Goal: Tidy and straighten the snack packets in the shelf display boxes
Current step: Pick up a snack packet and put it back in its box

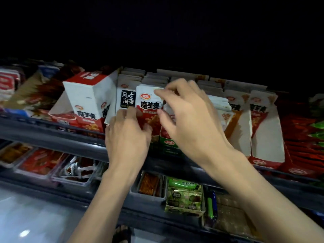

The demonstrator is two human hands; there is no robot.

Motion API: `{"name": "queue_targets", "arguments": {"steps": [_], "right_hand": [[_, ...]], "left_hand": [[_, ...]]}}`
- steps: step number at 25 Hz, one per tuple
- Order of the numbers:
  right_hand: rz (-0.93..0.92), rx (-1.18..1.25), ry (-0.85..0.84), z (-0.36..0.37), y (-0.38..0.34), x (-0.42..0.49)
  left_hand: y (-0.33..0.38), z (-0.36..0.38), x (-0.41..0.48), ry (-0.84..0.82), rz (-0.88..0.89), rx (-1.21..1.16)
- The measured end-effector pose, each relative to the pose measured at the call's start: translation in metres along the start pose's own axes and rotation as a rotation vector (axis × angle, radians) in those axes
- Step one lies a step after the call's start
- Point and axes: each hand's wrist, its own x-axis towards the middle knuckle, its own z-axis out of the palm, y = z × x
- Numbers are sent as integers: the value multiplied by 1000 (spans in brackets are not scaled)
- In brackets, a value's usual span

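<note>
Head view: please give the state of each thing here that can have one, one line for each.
left hand, fingers curled on the lower edge of the black-label packet
right hand, pinches the red-and-white packet at its right edge
black-label packet, upright, front of its row
red-and-white packet, upright, held
carton, closed, tilted
display box, open

One snack packet (149, 104) in left hand (127, 135) and right hand (190, 120)
</note>
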Motion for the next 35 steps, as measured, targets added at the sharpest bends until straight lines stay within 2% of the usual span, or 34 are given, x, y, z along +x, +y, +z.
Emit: {"name": "queue_targets", "arguments": {"steps": [3,6,8,15,19,24,27,31,33,35], "right_hand": [[3,-244,-119,15,-12,34],[68,-368,-287,32,-16,51],[89,-417,-312,38,-19,51],[72,-380,-212,34,-17,43],[68,-344,-37,41,-11,37],[18,-372,8,49,-5,35],[-38,-186,142,45,-3,33],[-3,430,405,13,-9,38],[38,704,513,-7,-9,42],[102,881,560,-25,-6,44]], "left_hand": [[-8,-4,3,-44,23,59],[-10,-7,3,-43,16,-23],[-12,-7,4,-55,6,-81],[-12,-7,6,-53,-48,-168],[-10,-8,5,-36,-53,-141],[-10,-4,5,-32,-30,-135],[-11,-2,7,4,-13,-162],[1,-13,4,174,21,-625],[7,-20,1,300,88,-738],[13,-25,-2,349,192,-787]]}}
